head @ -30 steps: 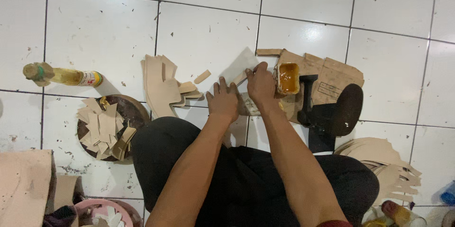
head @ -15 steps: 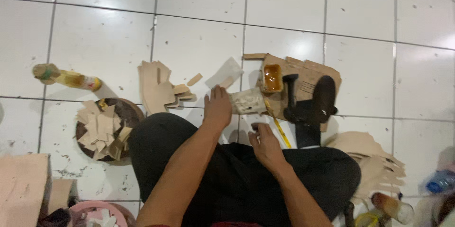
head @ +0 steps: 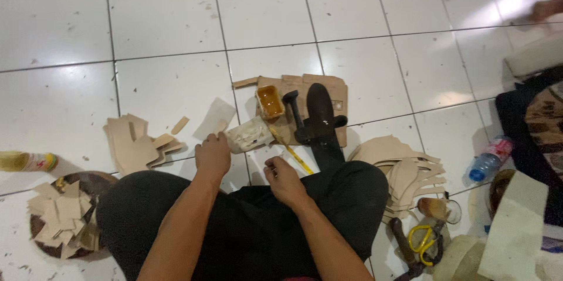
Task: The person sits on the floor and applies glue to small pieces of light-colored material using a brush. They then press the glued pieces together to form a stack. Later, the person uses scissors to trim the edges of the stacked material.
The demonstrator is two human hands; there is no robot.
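Bright, even overhead light. White tile floor [head: 164, 17] reflects it, with glare blooms top right where grout lines wash out. Shadows short and soft, pooled under the cardboard pieces [head: 138, 143] and the black shoe last [head: 319, 114]. Centre fairly sharp; hands [head: 214, 155] slightly soft (motion blur, mild). Right edge smeared, and the plastic bottle [head: 489, 158] and fabric there lack detail. Grout lines bow slightly: wide-angle distortion. Dark trousers [head: 246, 228] crush to near black.

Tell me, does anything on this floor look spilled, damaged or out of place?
Nothing looks spilled or broken. The glue tub stands upright on cardboard, and the cut pieces lie in loose stacks. Only the water bottle lies on its side on the tiles. The left hand rests near a smeared sheet.
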